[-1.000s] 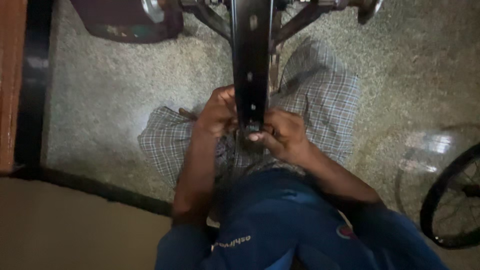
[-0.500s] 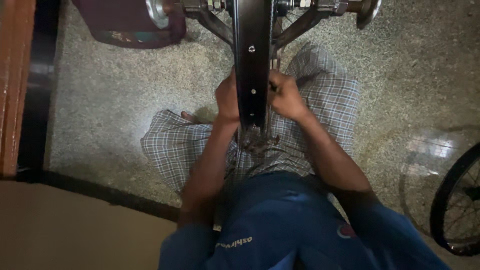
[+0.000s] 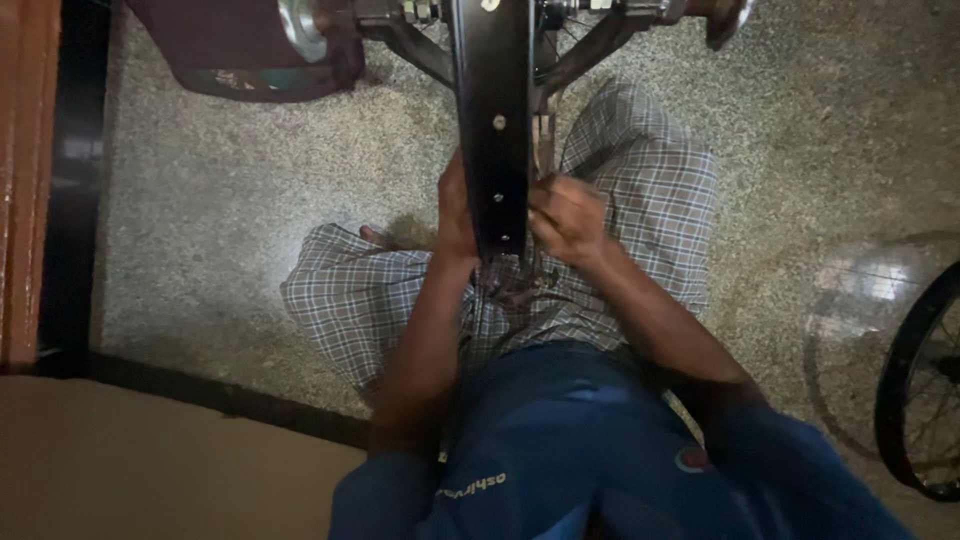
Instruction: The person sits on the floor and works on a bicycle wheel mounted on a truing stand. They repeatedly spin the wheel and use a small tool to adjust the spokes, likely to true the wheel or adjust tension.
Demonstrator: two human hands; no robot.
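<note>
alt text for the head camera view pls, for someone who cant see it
Seen from above, a seated person's left hand and right hand grip either side of a black bicycle wheel rim standing over their checked-cloth lap. Speckled stone floor surrounds them; another bicycle wheel shows at right.

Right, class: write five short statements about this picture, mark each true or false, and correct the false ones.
1. Both hands are at the black wheel rim. True.
2. The left hand rests on the floor. False: it is against the rim's left side.
3. The right hand is beside the rim. True.
4. The person wears plain red trousers. False: checked cloth.
5. A second wheel is at the right edge. True.
</note>
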